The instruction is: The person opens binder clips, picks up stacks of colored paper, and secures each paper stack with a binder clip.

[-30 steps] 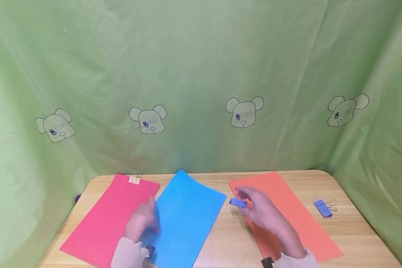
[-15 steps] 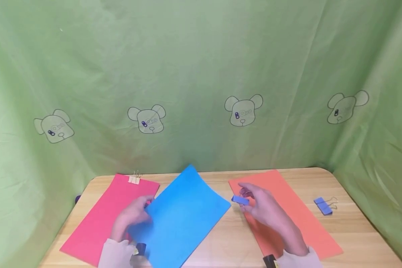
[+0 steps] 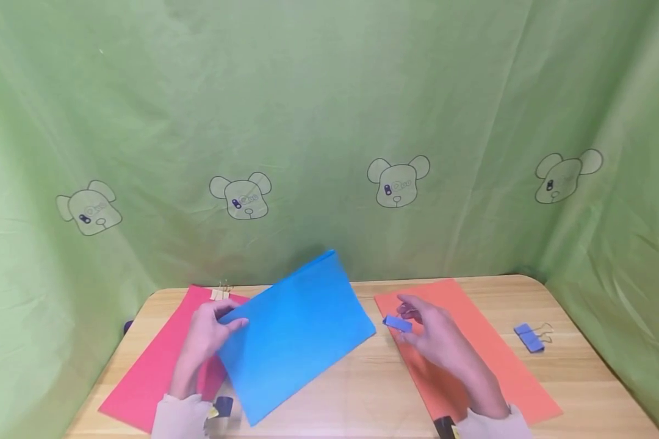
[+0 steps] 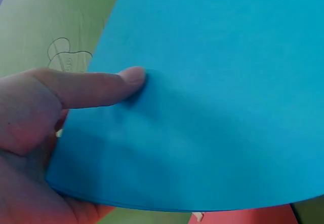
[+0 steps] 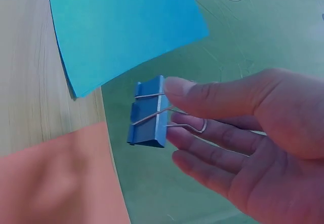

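Note:
My left hand grips a stack of blue paper by its left edge, thumb on the top face and the other fingers underneath. The sheets are lifted and tilted, bending slightly along the lower edge in the left wrist view. To the right of that paper, my right hand holds a blue binder clip between thumb and fingers, above the left edge of some orange paper. In the right wrist view its wire handles point toward the palm, and the clip is apart from the blue paper.
Pink paper lies on the left of the wooden table, partly under the raised blue paper. A pale binder clip is fixed to its far edge. Another blue binder clip lies at the right. A green curtain hangs behind.
My left hand has taken hold of the blue paper's left edge, moved left and up, and raised and turned the paper. The right hand with its binder clip has shifted slightly right.

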`<state>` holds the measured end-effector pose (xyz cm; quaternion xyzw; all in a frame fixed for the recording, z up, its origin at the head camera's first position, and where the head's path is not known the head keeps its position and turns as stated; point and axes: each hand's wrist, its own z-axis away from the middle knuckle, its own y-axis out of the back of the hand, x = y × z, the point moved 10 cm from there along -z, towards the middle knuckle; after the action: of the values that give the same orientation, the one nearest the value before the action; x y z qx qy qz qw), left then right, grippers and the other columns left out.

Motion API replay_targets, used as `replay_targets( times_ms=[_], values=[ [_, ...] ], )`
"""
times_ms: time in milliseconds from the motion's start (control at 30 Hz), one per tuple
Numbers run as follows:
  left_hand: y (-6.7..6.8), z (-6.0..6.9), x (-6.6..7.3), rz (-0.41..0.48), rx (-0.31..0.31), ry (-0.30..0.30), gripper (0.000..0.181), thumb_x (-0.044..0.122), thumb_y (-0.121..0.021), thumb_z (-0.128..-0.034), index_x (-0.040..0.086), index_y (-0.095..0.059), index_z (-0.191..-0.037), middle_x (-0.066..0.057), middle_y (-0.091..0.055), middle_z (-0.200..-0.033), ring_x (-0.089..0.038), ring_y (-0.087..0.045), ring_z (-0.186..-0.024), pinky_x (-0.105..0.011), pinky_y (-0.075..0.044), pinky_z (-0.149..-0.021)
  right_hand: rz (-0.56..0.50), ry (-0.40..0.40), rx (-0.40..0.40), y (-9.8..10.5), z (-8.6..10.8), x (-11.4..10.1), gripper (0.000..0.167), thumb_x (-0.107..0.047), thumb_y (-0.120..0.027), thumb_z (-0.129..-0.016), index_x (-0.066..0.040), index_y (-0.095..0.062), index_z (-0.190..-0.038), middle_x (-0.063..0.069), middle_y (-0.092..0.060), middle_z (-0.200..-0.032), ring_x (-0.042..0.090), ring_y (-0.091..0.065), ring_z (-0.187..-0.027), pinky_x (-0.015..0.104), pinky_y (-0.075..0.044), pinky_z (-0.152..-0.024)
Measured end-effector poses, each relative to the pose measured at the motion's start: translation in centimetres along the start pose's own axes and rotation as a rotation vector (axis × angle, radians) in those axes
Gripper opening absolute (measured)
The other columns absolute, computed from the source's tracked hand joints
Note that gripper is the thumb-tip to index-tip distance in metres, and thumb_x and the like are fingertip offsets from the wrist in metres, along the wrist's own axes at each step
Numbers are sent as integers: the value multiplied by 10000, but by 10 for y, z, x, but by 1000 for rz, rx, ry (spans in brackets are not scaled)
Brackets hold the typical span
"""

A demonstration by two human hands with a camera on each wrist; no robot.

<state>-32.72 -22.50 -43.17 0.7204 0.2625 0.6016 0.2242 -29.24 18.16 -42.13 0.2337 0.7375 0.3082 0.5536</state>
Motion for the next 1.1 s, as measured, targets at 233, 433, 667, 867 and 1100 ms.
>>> replay_targets(
  times_ms=[233,433,667,867,1100],
  values=[
    [26,5,25,175,192,-131,213,6,-839,-833,13,-793,-1040,-139,-756,-978,-188,-711,-851,-175,-553,-748,-18,-47,49,10,-1,3,537,-15,-809,-858,35,-590,-1346,159,-698,-1199,371,-672,-1130,493,-542,-964],
    [37,13,46,264,251,-250,205,-45,-818,-833,5,-798,-1031,-144,-764,-1009,-69,-704,-909,-138,-544,-785,-12,-51,73,16,-1,4,523,36,-776,-865,26,-583,-1351,184,-682,-1251,386,-651,-1177,498,-532,-977],
    [33,10,45,279,262,-294,231,-86,-815,-814,8,-797,-1024,-133,-748,-1007,-91,-669,-954,-120,-520,-835,5,-41,73,15,-3,4,539,26,-786,-862,27,-583,-1361,176,-690,-1238,369,-657,-1175,476,-537,-972],
    [37,11,39,414,357,-276,226,-84,-846,-778,17,-803,-975,-156,-758,-966,-70,-673,-926,-156,-523,-850,6,-43,66,15,-3,4,536,16,-789,-863,29,-588,-1359,176,-692,-1230,373,-656,-1172,476,-536,-974],
    [29,9,54,460,327,-346,197,-68,-828,-812,15,-798,-988,-158,-751,-965,-120,-670,-974,-205,-502,-931,0,-46,58,15,-1,7,552,-16,-809,-861,30,-585,-1364,194,-686,-1239,381,-656,-1166,481,-531,-977]
  ],
)
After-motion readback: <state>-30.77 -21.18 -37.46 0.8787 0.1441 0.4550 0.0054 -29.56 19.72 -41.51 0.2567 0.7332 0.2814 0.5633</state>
